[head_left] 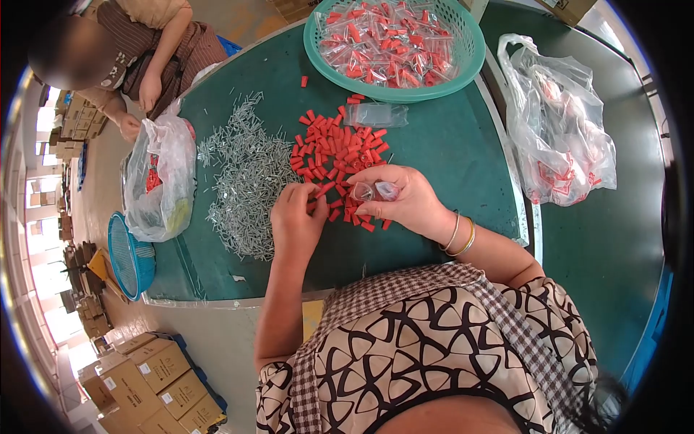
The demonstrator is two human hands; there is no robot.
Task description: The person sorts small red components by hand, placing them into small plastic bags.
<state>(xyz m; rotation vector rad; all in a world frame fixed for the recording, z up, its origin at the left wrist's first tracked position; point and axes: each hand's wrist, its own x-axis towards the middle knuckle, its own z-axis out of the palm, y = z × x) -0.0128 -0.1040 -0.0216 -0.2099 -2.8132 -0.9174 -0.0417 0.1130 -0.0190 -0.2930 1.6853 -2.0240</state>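
My left hand (295,220) is closed in a pinch at the near edge of a pile of small red tapered plastic pieces (336,148). One red piece (325,189) shows at its fingertips. My right hand (412,202), with two bangles at the wrist, grips a small clear plastic bag (364,192) over the pile's right side. The bag's mouth points toward my left hand; its contents are hard to make out. To the left of the red pile spreads a heap of small silver screws (249,192). A stack of flat clear bags (376,114) lies beyond the red pieces.
A green basket (312,54) of filled bags stands at the table's far side. White plastic bags sit left (163,206) and right (535,137). Another person (155,65) works at the far left. A blue basket (130,253) and cartons (155,380) lie off the left edge.
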